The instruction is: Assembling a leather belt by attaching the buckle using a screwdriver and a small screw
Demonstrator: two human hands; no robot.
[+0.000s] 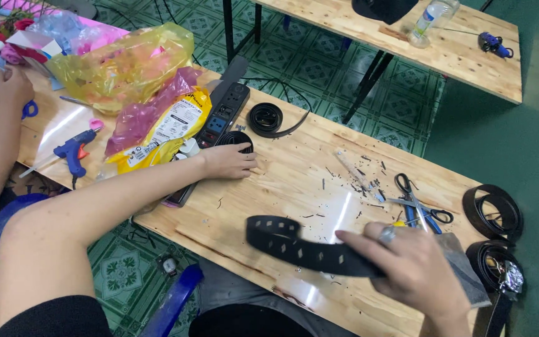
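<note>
While the right hand (416, 265) grips one black belt strap (301, 246) with diamond-shaped holes, fingers curled and clamped over it at about five o'clock in the view, the left hand (229, 161) lies flat on the wooden table (294, 175) near the centre, fingers loosely together, its tips against one small coiled belt (237, 138). A second coil (266, 118) sits at twelve o'clock from that hand. Two more coiled belts (493, 209) lie at three o'clock from the right hand, one above the other. One pair of scissors (414, 196) rests at one o'clock from the right hand. One black power strip (223, 115) and one blue glue gun (73, 150) lie to the left, with another person's hand (7, 84) at ten o'clock.
</note>
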